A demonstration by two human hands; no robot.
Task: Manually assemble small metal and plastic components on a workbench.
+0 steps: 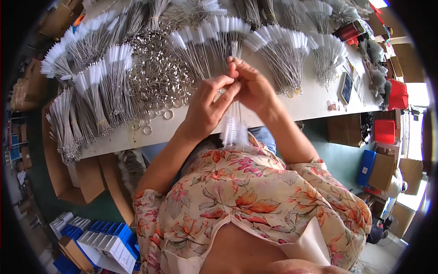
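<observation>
White table [315,102] is covered with brush bundles and metal rings [159,75]. Both hands — left hand [205,107], right hand [251,86] — pinch small wire brushes [233,125], which hang down toward the body.

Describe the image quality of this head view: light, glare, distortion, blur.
Head view: even daylight, blown out at the window on the right edge; fisheye bends the white table edge and leaves dark corners; the left hand and right hand holding small white bristle brushes are fairly sharp, the rim softer.
</observation>
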